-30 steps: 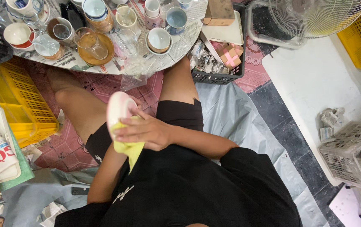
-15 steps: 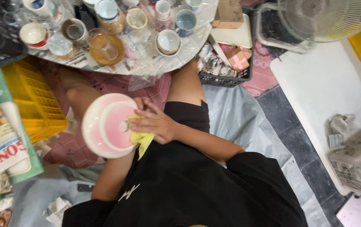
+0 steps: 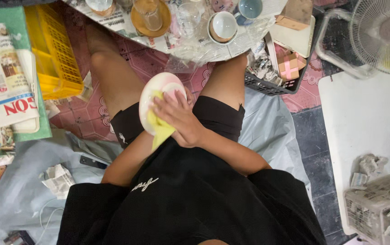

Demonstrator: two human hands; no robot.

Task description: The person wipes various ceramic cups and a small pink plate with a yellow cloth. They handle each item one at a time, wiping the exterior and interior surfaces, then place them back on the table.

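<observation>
Head view: a single camera, worn on the head and directed steeply downward, almost vertically, over the seated person's lap. The black shirt and bent legs are seen close at the near and centre field. The table edge (image 3: 231,50) with cups is cut off at the far side; a yellow crate (image 3: 54,54) is framed far left, a fan (image 3: 385,31) far right. No second view is supplied.

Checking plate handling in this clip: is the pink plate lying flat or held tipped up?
Tipped up. The pink plate stands on edge above the lap, its face toward the right hand, which presses a yellow cloth against it.
</observation>
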